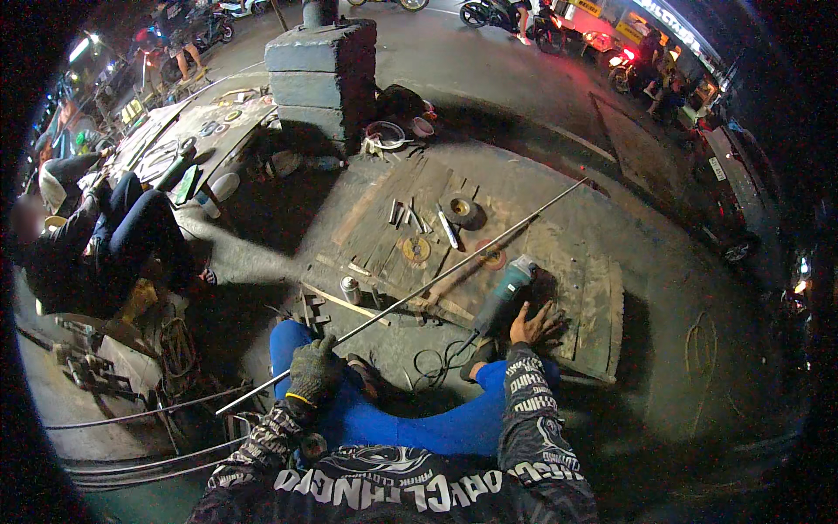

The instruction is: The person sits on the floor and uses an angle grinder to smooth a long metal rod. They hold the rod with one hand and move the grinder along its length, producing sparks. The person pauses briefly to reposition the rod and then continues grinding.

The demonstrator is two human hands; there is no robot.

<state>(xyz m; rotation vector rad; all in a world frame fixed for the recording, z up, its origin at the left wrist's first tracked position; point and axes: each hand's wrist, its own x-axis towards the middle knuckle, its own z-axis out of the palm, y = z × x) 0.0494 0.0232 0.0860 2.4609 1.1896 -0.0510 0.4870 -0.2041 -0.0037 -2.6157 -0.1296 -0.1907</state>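
My left hand (313,372), in a grey knit glove, is closed around a long thin metal rod (419,290). The rod slants from low on my left across the wooden board (367,229) to the far right. Bare and with fingers spread, my right hand (536,324) rests at the board's near right edge. Just left of it lies a green angle grinder (504,295), its cord (429,367) looped on the ground by my feet. Two round discs (416,250) and a ring-shaped roll (458,210) lie on the board beside a pale slim tool (448,229).
Several short metal pieces (408,216) lie on the board. A small spray can (350,290) stands at its near left. A block pillar (319,83) rises behind. At left, a person (131,223) sits by another work board (223,131). Motorcycles (515,22) line the road.
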